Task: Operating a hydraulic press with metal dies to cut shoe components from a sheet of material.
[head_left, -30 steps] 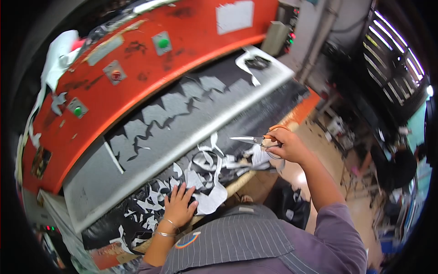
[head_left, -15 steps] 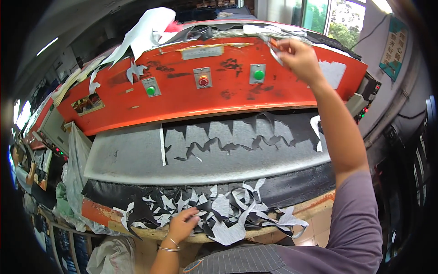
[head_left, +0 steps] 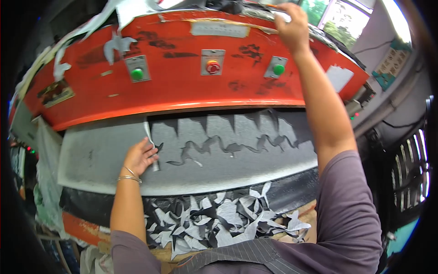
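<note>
My left hand point(head_left: 140, 157) reaches over the grey press bed, fingers stretched and apart, touching a narrow white strip point(head_left: 147, 128). A small dark scrap point(head_left: 159, 147) lies by its fingertips. On the bed, right of the strip, a sheet of dark cut-out material point(head_left: 219, 119) has a jagged edge, with a wavy dark offcut point(head_left: 230, 147) in front of it. Up at the top edge of the red press, my right hand point(head_left: 293, 25) is closed around a small white piece point(head_left: 284, 17). Something orange shows beside its fingers, too small to name.
The red press front point(head_left: 178, 84) carries two green buttons point(head_left: 137, 74) and a red one point(head_left: 213, 67). Grey and black offcuts point(head_left: 228, 214) are heaped along the near edge. A plastic bag point(head_left: 48, 160) hangs at the left; scraps drape over the press top.
My left hand has moved from the offcut heap up and left to the white strip on the bed. My right hand stays at the press top; the whole view has shifted.
</note>
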`<state>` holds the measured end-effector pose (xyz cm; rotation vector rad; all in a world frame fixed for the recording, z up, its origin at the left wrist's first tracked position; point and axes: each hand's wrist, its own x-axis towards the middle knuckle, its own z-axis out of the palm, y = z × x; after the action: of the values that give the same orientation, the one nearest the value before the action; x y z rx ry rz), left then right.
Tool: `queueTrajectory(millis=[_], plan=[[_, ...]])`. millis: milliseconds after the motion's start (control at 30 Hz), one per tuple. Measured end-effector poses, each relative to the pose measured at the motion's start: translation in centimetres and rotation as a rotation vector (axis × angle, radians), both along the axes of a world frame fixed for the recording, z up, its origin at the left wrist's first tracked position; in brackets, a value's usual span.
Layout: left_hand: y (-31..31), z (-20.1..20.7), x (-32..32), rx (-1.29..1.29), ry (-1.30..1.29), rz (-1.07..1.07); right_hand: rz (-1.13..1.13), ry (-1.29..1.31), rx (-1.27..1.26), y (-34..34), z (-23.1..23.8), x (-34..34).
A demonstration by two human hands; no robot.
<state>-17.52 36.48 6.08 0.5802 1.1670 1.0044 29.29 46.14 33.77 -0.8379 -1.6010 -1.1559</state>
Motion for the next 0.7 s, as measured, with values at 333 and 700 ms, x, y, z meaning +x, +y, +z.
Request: queueTrajectory(millis=[333, 700], plan=[[10.0, -4.3, 2.3, 0.335, 1.257, -0.400, -0.698, 0.441, -1.271, -16.0, -25.6, 12.1], [4.3, -3.5, -5.0, 0.659, 1.667, -0.360, -0.950, 0.449, -1.500, -19.0, -27.2, 14.6]])
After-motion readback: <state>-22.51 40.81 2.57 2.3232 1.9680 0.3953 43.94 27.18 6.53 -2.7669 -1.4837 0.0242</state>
